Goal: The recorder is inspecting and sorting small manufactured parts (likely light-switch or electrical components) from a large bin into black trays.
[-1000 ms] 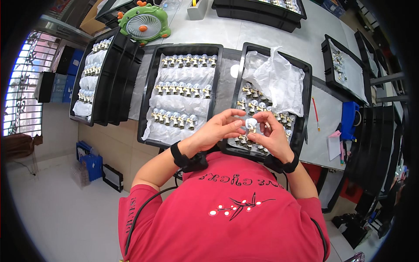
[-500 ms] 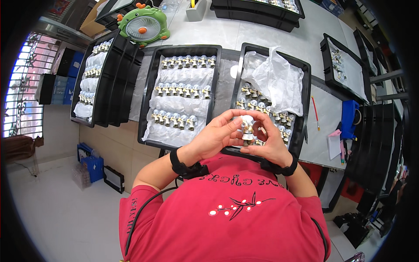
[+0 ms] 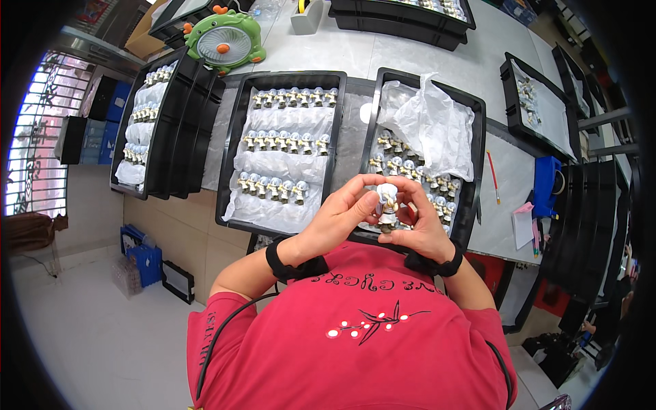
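Note:
A small figurine with a white top and a gold and dark lower body stands upright between my two hands. My left hand grips it near the top with thumb and fingers. From the other side my right hand closes on it, the thumb close to its base. Both hands are over the near edge of a black tray, where several similar figurines lie partly under crumpled white tissue. To the left, a second black tray holds rows of figurines on white tissue.
Stacked black trays stand at the left, with a green fan behind them. A paintbrush lies right of the near tray, close to a blue holder. More trays are at the back, and a tape dispenser beside them.
The figurine has turned between my fingers, and its gold and dark parts now face up toward me. My hands have shifted only slightly; the trays have stayed put.

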{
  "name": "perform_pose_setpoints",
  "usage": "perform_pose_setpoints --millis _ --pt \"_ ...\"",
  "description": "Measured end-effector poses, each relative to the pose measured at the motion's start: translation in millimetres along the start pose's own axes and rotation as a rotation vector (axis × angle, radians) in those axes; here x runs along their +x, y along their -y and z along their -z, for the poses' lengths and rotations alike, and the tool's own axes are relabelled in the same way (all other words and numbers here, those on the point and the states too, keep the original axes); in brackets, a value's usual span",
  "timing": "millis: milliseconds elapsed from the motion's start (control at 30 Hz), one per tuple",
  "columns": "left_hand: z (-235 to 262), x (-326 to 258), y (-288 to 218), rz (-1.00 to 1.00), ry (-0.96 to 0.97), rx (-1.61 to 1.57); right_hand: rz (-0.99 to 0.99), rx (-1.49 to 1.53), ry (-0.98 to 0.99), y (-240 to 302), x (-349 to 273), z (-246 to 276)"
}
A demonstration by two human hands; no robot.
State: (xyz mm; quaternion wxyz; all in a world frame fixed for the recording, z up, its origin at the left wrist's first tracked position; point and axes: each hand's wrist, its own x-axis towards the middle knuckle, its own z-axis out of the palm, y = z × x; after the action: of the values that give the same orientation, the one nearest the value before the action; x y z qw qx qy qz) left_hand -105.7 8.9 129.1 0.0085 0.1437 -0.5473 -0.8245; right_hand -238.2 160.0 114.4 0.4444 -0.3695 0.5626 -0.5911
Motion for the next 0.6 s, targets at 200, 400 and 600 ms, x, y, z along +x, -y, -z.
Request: perform_pose_setpoints --millis 200,400,600 --pt "-8.8 -1.3 -12.5 -0.178 -0.146 0.639 0.003 -0.007 -0.029 -7.5 -1.9 0.6" --pt "-5.6 3.6 -9.6 -0.191 -0.188 0.552 0.09 -0.159 -0.081 -2.3 1.5 -5.6" --pt "-7.3 4.3 -4.0 -0.151 -0.192 0.246 0.12 -0.377 -0.126 6.6 2.2 -2.6"
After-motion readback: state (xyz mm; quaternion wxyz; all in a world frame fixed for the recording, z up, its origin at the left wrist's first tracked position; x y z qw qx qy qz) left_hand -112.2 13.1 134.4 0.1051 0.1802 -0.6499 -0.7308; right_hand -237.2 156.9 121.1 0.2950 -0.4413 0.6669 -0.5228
